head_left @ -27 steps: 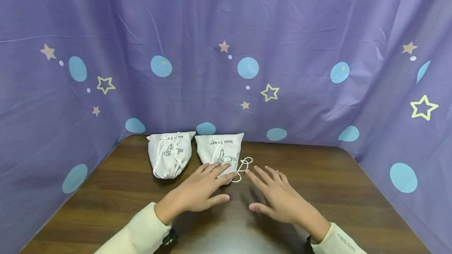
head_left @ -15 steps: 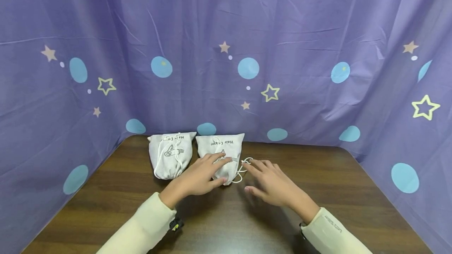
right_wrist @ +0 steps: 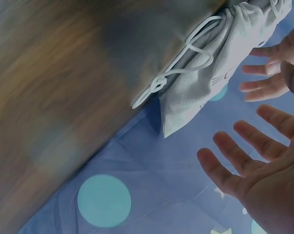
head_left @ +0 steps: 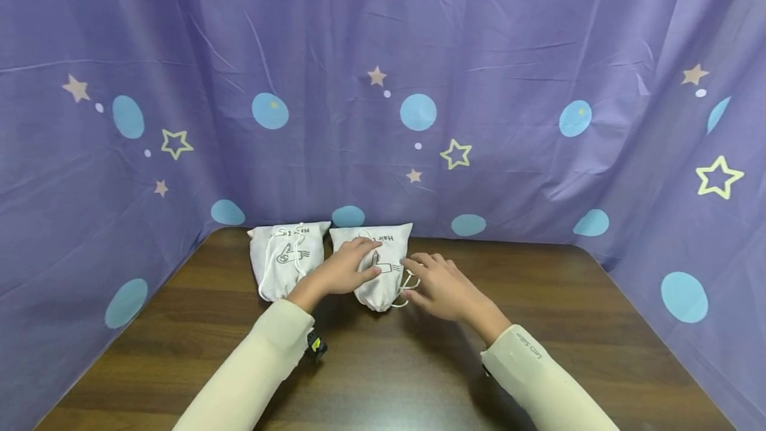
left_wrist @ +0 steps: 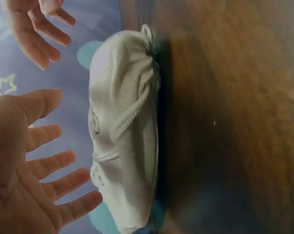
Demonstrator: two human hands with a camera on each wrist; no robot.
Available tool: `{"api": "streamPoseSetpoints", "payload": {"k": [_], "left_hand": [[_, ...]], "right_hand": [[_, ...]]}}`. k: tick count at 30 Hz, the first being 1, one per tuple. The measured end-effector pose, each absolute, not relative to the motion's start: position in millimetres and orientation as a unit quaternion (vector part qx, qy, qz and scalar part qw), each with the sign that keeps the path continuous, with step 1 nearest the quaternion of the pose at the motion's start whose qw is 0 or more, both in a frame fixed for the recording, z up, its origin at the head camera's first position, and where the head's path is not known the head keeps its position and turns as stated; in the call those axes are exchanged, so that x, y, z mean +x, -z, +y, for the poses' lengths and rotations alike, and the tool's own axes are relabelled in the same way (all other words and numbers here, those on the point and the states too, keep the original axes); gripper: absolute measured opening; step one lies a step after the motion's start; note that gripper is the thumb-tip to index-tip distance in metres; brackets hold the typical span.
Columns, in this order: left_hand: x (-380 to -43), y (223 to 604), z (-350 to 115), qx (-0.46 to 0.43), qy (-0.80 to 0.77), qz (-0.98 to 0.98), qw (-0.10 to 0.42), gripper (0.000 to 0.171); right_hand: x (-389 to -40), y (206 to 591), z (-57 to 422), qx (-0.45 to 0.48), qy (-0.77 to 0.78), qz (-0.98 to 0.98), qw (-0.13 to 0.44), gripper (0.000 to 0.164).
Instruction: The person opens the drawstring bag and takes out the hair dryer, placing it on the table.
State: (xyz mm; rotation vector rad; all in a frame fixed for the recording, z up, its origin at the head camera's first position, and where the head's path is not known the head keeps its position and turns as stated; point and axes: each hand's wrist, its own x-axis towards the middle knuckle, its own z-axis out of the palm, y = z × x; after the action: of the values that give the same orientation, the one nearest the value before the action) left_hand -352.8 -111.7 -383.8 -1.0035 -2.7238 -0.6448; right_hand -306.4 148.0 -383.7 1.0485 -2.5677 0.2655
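Note:
Two pale drawstring bags with a hair-dryer drawing and lettering lie side by side at the back of the table. In the head view my left hand is over the left part of the right bag, covering some of its print. The left wrist view shows those fingers spread, with a gap to the bag's cloth. Beside that bag's right edge is my right hand, partly hiding the loose white cord. The right wrist view shows its fingers extended and apart from the bag, with the knotted cord lying on the table.
The left bag lies close to the left forearm, its cords across its front. Behind the brown wooden table hangs a purple curtain with stars and blue dots, which also lines both sides.
Both hands have moved forward, away from the person. The left is now farther over the right bag, and the right has come left to its edge and cord. The bags stay in place.

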Motion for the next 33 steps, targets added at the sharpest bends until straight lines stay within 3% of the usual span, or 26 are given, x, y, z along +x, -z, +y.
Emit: {"api": "streamPoseSetpoints", "payload": {"k": [11,24,33], "left_hand": [[-383,395,-111,-0.260,0.255,-0.926,0.101,0.047],[-410,398,-111,-0.243,0.255,-0.928,0.120,0.040],[-413,392,-112,-0.218,0.218,-0.946,0.102,0.038]], "right_hand": [[-321,387,118,0.366,-0.105,-0.915,0.136,0.060],[-338,390,99,0.355,-0.108,-0.922,0.110,0.068],[-350,397,92,0.338,-0.114,-0.932,0.069,0.072]]}}
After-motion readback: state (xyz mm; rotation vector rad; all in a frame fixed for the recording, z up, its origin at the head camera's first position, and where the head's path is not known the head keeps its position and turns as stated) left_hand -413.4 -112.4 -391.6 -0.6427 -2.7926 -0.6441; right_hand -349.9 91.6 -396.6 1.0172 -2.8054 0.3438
